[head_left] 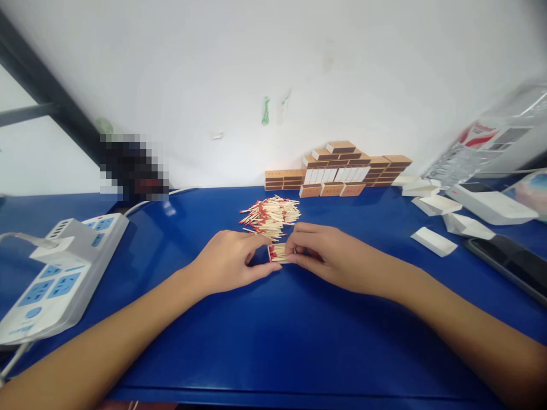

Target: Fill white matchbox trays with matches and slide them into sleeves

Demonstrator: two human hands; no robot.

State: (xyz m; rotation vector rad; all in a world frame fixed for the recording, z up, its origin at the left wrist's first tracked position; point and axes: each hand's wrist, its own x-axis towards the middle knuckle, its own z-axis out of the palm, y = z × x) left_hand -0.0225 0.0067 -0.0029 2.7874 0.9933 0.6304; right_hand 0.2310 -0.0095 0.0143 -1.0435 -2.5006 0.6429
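- Head view: left hand [226, 259], half curled, pinches one end of the little tray [269, 253], maybe to steady it;
- right hand [327, 253], bunched, hides the tray's other end; cannot tell its grip;
- match pile [272, 215] just past both hands, likely for easy reach;
- matchboxes [335, 173] farther past.

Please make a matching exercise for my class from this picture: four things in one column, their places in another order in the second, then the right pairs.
Things
1. Loose matches
2. Matchbox tray
3. Power strip
4. Stacked matchboxes

Places
A. Against or close to the white wall
B. Between the left hand and the right hand
C. In a heap just beyond the hands
D. At the far left of the blue table

Pairs: 1-C, 2-B, 3-D, 4-A
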